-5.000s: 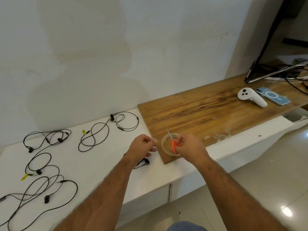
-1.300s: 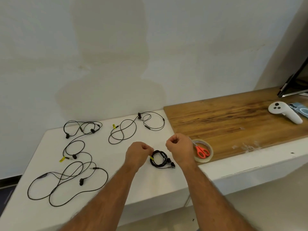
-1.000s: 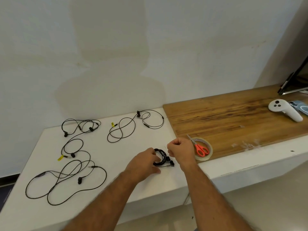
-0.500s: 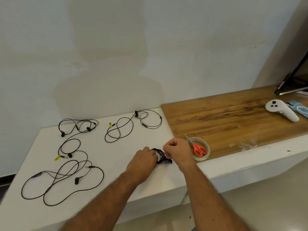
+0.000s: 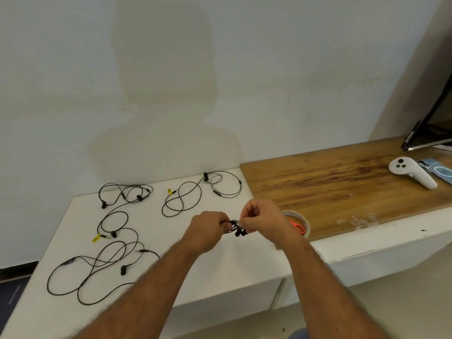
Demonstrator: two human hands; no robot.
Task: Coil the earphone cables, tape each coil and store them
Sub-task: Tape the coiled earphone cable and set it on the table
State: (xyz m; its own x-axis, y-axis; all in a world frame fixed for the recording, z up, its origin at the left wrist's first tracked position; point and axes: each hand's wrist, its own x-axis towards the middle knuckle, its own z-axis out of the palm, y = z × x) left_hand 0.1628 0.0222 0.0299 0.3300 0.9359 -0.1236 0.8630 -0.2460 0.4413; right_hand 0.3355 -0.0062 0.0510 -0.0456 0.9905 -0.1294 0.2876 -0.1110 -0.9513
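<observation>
Now lifting one coiled earphone [image 5: 236,228] just above the white counter [image 5: 220,272], near its front edge: left hand [image 5: 208,228] gripping the coil's left side with curled fingers, right hand [image 5: 264,220] pinching its right side, earbuds dangling beneath. Half a second ago, resting the same coil on the counter; now raising it clear, hands drawn closer together. Lying just right of the right hand, on the near corner of the wooden board [image 5: 342,192]: one tape roll [image 5: 304,222] with one pair of orange scissors [image 5: 297,226] inside its ring, partly hidden by the wrist. Scattered further right along the board's front edge: several clear tape scraps [image 5: 354,220], too small to count. Spreading across the counter's left half: three uncoiled earphones, the nearest [image 5: 97,267] at front left, another [image 5: 117,204] behind it, the third [image 5: 203,192] near the wall. Leaving bare counter between hands and loose cables. Sitting farthest right: one white controller [image 5: 411,174], one blue phone [image 5: 437,171], one dark screen [image 5: 433,126].
</observation>
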